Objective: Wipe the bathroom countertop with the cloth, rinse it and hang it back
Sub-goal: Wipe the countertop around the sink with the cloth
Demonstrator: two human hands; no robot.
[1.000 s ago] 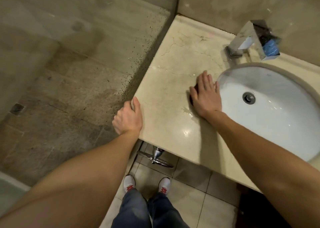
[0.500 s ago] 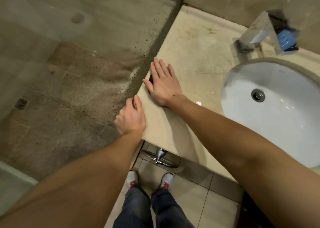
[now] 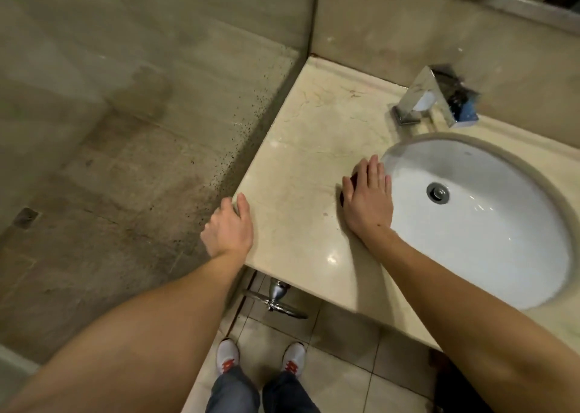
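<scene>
Along the left side of the room stands a big glass wall (image 3: 131,136) with dark spots near the desk. Next to it is the shiny cream stone desk (image 3: 301,148), and its left edge meets the glass. A white round sink (image 3: 489,243) is set into the desk on the right. A silver tap (image 3: 430,101) stands at the back edge, behind the sink. The right hand (image 3: 368,200) lies flat with its fingers spread out, pressing a dark cloth (image 3: 353,181) on the desk just beside the sink's left rim. Only a bit of the cloth peeks out. The left hand (image 3: 229,227) curls over the front left corner of the desk, gripping its edge. Two white shoes (image 3: 260,357) stand on the tiled floor below.
</scene>
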